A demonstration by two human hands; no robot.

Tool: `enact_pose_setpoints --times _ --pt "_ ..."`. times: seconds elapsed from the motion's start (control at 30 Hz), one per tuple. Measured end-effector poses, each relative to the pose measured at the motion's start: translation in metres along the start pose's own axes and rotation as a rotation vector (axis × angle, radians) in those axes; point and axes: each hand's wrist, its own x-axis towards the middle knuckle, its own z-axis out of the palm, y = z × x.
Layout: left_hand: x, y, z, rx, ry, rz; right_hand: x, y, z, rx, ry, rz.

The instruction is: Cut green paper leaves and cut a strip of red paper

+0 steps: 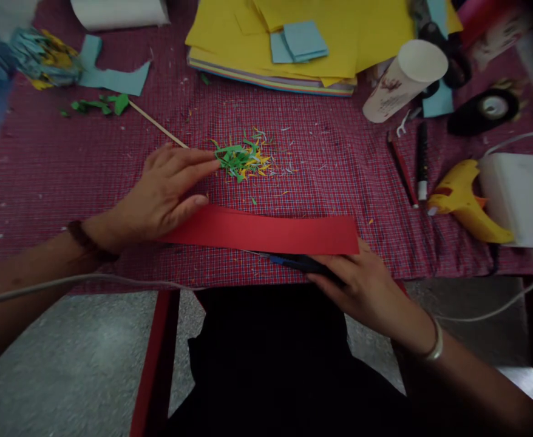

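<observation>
A long red paper strip (280,233) lies across the front of the checked tablecloth. Over its left end rests my left hand (166,194), fingers stretched out, the fingertips touching a small heap of green and yellow paper snippets (241,159). At the strip's right end, my right hand (362,285) is closed around dark-handled scissors (294,262), partly hidden under the strip, their blades pointing left along its lower edge. A thin wooden stick (157,123) runs from behind my left hand toward green scraps (105,105).
Yellow sheets (266,54) are stacked at the back, with blue squares (305,41) on top. To the right stand a paper cup (400,79), pens (403,170), a yellow glue gun (467,203) and a white box (519,197). A cable (88,277) crosses my left forearm.
</observation>
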Motion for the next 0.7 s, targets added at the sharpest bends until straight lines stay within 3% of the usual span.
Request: enact_pose_setpoints --times 0.17,0.33,0.5,0.7 --pt "-0.009 -0.006 0.016 0.162 -0.143 0.097 0.002 0.0 0.002 -0.023 0.039 0.005" --pt "-0.007 -0.004 0.02 0.175 -0.159 0.09 0.014 -0.006 0.006 -0.069 -0.003 -0.023" --pt "-0.008 -0.005 0.021 0.086 -0.097 0.058 0.026 -0.012 0.013 -0.12 -0.023 -0.031" --pt "-0.008 -0.005 0.022 0.112 -0.111 0.06 0.018 -0.015 0.014 -0.055 -0.055 -0.014"
